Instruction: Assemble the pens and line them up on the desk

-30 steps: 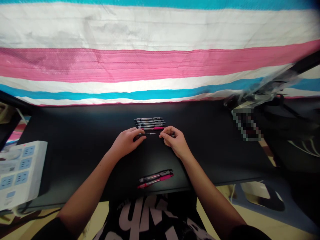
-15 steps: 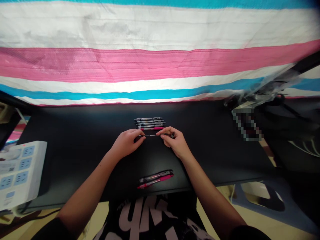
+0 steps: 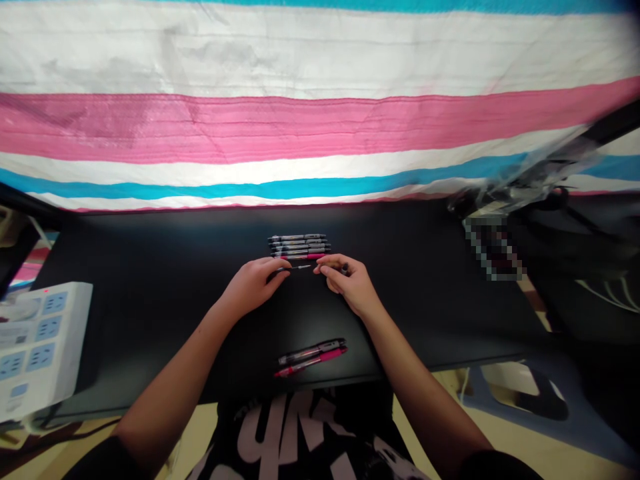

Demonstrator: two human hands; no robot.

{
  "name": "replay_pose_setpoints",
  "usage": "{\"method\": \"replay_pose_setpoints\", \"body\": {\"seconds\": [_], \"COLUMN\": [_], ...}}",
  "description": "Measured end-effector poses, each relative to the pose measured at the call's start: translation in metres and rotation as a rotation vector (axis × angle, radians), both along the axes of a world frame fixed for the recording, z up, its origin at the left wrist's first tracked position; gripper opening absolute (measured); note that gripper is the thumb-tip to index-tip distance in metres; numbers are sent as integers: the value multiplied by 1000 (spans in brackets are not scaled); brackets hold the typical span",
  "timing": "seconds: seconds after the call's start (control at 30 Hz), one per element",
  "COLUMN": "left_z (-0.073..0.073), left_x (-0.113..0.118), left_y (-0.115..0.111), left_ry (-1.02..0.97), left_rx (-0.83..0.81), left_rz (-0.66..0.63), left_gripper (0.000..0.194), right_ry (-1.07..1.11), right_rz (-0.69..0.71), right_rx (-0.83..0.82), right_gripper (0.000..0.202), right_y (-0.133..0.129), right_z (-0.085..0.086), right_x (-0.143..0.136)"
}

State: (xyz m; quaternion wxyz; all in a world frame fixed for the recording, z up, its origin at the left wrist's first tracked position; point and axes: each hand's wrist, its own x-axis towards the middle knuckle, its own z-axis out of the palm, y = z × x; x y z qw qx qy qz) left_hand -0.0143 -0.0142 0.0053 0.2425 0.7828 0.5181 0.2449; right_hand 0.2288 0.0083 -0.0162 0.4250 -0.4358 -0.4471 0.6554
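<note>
My left hand [image 3: 253, 285] pinches a thin pen refill [image 3: 299, 267] that points right over the black desk [image 3: 150, 280]. A small gap separates its tip from my right hand [image 3: 347, 283], which is closed around a dark pen barrel [image 3: 341, 268]. Just behind both hands lies a neat row of several pens [image 3: 299, 246], the nearest one pink. Two more pens, one black and one pink [image 3: 311, 356], lie side by side near the desk's front edge.
A white power strip [image 3: 35, 347] sits at the desk's left end. Dark gear and clear plastic wrap [image 3: 530, 180] crowd the right side. A striped pink, white and blue cloth [image 3: 300, 127] hangs behind the desk.
Half a second ago the refill's tip met my right hand's barrel; now the two are slightly apart again, as they were a second ago.
</note>
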Motion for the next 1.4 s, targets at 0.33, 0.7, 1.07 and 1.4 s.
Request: {"method": "replay_pose_setpoints", "body": {"seconds": [0.33, 0.7, 1.07, 1.4], "left_z": [1, 2, 0, 2], "left_x": [1, 1, 1, 1], "left_y": [0, -1, -1, -1], "left_ry": [3, 14, 33, 15], "left_rx": [-9, -21, -14, -36], "left_rz": [-1, -4, 0, 0], "left_gripper": [9, 14, 18, 11], "right_ry": [-6, -31, -11, -65], "right_rz": [10, 6, 16, 3], "right_rx": [7, -13, 5, 5], "right_gripper": [31, 30, 30, 30], "right_y": [-1, 1, 0, -1], "right_z": [4, -2, 2, 3], "right_x": [0, 0, 0, -1]}}
